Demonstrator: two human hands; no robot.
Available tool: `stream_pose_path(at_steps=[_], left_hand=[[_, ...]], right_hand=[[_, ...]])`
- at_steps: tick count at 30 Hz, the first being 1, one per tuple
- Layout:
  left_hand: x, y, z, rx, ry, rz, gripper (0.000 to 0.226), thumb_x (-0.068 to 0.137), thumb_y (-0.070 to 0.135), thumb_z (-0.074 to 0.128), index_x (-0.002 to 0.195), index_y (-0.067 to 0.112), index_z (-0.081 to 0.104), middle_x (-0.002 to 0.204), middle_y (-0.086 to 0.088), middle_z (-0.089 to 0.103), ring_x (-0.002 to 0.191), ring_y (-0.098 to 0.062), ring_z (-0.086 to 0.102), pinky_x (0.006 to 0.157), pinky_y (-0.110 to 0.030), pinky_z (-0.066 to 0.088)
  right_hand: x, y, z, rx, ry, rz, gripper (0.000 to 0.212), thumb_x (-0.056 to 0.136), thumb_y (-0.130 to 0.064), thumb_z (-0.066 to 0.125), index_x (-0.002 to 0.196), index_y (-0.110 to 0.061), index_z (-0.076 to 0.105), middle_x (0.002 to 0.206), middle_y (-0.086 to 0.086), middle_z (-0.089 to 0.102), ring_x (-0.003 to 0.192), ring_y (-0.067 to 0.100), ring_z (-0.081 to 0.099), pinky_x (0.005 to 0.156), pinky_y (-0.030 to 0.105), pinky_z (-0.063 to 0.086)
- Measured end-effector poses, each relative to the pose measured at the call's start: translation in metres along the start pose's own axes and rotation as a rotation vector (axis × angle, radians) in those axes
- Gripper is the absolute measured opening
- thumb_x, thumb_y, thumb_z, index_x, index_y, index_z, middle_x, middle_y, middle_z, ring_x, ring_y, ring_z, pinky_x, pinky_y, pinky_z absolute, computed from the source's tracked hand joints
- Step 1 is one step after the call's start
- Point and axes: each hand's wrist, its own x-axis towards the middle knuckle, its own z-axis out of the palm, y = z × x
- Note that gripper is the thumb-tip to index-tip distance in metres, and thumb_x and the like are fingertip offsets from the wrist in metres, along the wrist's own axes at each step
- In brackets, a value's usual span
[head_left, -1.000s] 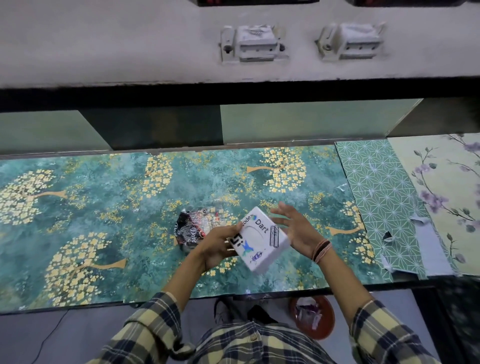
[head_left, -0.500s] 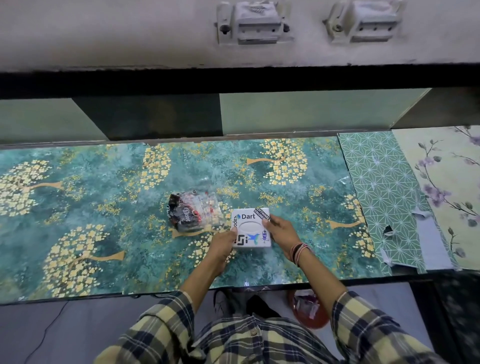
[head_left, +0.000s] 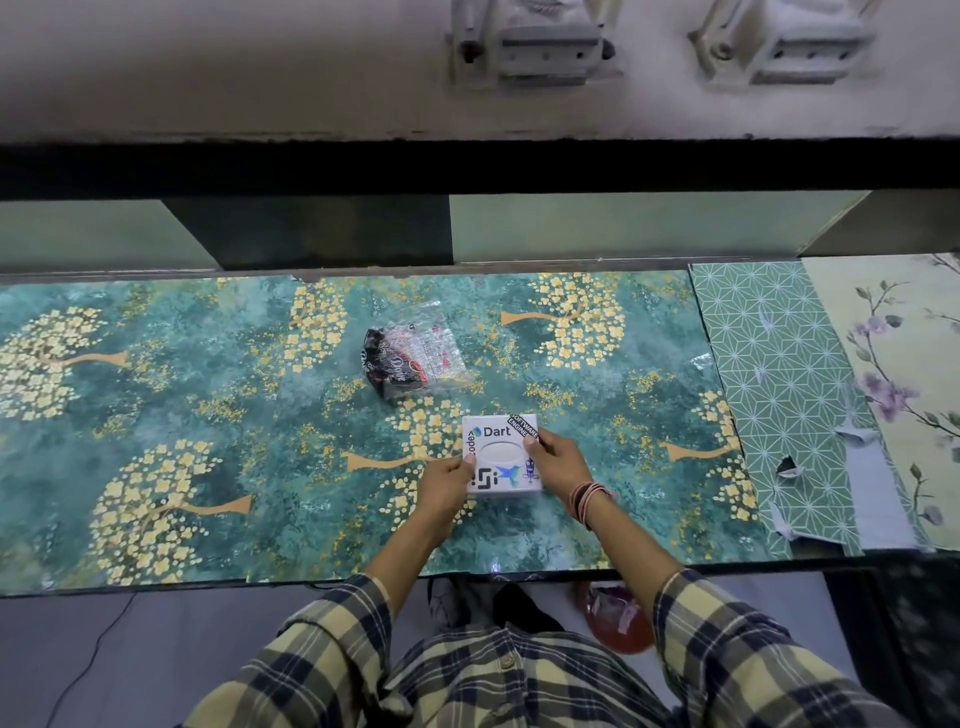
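Note:
A small white square box (head_left: 502, 453) with stickers, one reading "Dart", lies flat on the teal table with gold tree patterns (head_left: 208, 415). My left hand (head_left: 445, 484) holds its left edge, thumb on top. Along the right edge my right hand (head_left: 558, 464) grips the box, with its thumb near the black sticker at the top right corner. Behind the box, slightly to the left, lies a clear plastic bag (head_left: 413, 356) with black and red contents. Neither hand touches the bag.
Green patterned sheets (head_left: 779, 395) and a floral sheet (head_left: 904, 384) cover the table's right end, with torn edges. A dark shelf wall (head_left: 467, 166) runs behind the table. On the floor below stand a red bin (head_left: 618, 618) and a cable (head_left: 88, 670).
The box was held tilted above the table by my left hand, my right hand open beside it. It has come down flat onto the table, and both hands now hold its edges.

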Motion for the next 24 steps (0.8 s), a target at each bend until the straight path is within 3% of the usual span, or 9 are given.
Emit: stream_pose_path(at_steps=[3, 5, 7, 9, 12, 14, 17, 21, 24], left_hand=[[0.003, 0.005, -0.003, -0.005, 0.017, -0.020, 0.033, 0.103, 0.024, 0.061, 0.090, 0.000, 0.077, 0.086, -0.010, 0.080, 0.070, -0.021, 0.072, 0.059, -0.026, 0.050], [0.011, 0.007, -0.007, -0.031, 0.086, -0.011, 0.035, 0.099, 0.032, 0.066, 0.078, 0.005, 0.072, 0.079, -0.009, 0.078, 0.069, -0.032, 0.073, 0.064, -0.027, 0.049], [0.018, 0.016, -0.013, -0.008, 0.235, 0.039, 0.032, 0.096, 0.037, 0.067, 0.083, 0.008, 0.065, 0.081, -0.011, 0.068, 0.073, -0.035, 0.064, 0.066, -0.031, 0.045], [0.021, 0.037, -0.018, 0.051, 0.386, 0.111, 0.030, 0.096, 0.036, 0.066, 0.107, 0.009, 0.059, 0.108, -0.012, 0.061, 0.093, -0.031, 0.060, 0.072, -0.035, 0.047], [0.033, 0.072, -0.023, 0.323, 0.521, 0.319, 0.044, 0.093, 0.036, 0.067, 0.125, 0.017, 0.044, 0.148, -0.019, 0.035, 0.127, -0.036, 0.046, 0.083, -0.039, 0.047], [0.049, 0.098, -0.022, 0.497, 0.516, 0.423, 0.056, 0.092, 0.039, 0.068, 0.137, 0.023, 0.038, 0.164, -0.022, 0.013, 0.142, -0.042, 0.032, 0.096, -0.049, 0.049], [0.077, 0.131, -0.014, 0.610, 0.357, 0.378, 0.073, 0.094, 0.032, 0.066, 0.155, 0.037, 0.026, 0.170, -0.023, -0.003, 0.152, -0.049, 0.015, 0.111, -0.062, 0.038], [0.100, 0.151, -0.004, 0.774, 0.124, 0.242, 0.066, 0.096, 0.012, 0.053, 0.157, 0.027, 0.035, 0.163, -0.030, 0.022, 0.148, -0.049, 0.024, 0.110, -0.054, 0.041], [0.118, 0.142, -0.001, 0.805, 0.200, 0.279, 0.050, 0.094, 0.007, 0.058, 0.144, 0.004, 0.051, 0.143, -0.025, 0.053, 0.128, -0.042, 0.054, 0.106, -0.049, 0.051]], right_hand=[[-0.015, -0.019, -0.003, -0.017, 0.006, -0.006, 0.018, 0.094, -0.047, 0.053, 0.091, -0.048, 0.071, 0.096, 0.004, 0.081, 0.090, 0.029, 0.076, 0.084, 0.055, 0.061], [-0.025, -0.033, -0.004, -0.010, 0.031, 0.005, 0.018, 0.099, -0.039, 0.054, 0.101, -0.038, 0.072, 0.099, 0.004, 0.080, 0.091, 0.029, 0.076, 0.085, 0.054, 0.061], [-0.026, -0.037, -0.004, 0.022, 0.061, 0.029, 0.030, 0.101, -0.037, 0.054, 0.120, -0.022, 0.071, 0.107, 0.007, 0.078, 0.093, 0.028, 0.076, 0.086, 0.051, 0.061], [-0.025, -0.037, -0.006, 0.045, 0.108, 0.077, 0.047, 0.100, -0.041, 0.054, 0.137, -0.013, 0.062, 0.121, 0.009, 0.073, 0.102, 0.027, 0.073, 0.092, 0.048, 0.059], [-0.025, -0.036, -0.007, 0.057, 0.140, 0.090, 0.063, 0.091, -0.055, 0.053, 0.139, -0.014, 0.060, 0.127, 0.008, 0.071, 0.109, 0.025, 0.070, 0.098, 0.049, 0.056], [-0.029, -0.040, -0.008, 0.042, 0.153, 0.090, 0.067, 0.089, -0.058, 0.053, 0.140, -0.014, 0.059, 0.130, 0.007, 0.069, 0.115, 0.025, 0.067, 0.102, 0.050, 0.053], [-0.035, -0.040, -0.011, 0.018, 0.176, 0.092, 0.051, 0.101, -0.039, 0.055, 0.142, -0.008, 0.056, 0.134, 0.011, 0.064, 0.121, 0.027, 0.062, 0.107, 0.049, 0.049], [-0.037, -0.026, -0.015, 0.051, 0.185, 0.116, 0.050, 0.099, -0.039, 0.057, 0.140, -0.010, 0.057, 0.135, 0.012, 0.063, 0.119, 0.027, 0.063, 0.103, 0.053, 0.052], [-0.037, -0.016, -0.019, 0.068, 0.189, 0.119, 0.057, 0.093, -0.047, 0.059, 0.138, -0.012, 0.060, 0.127, 0.012, 0.068, 0.113, 0.029, 0.066, 0.100, 0.054, 0.054]])
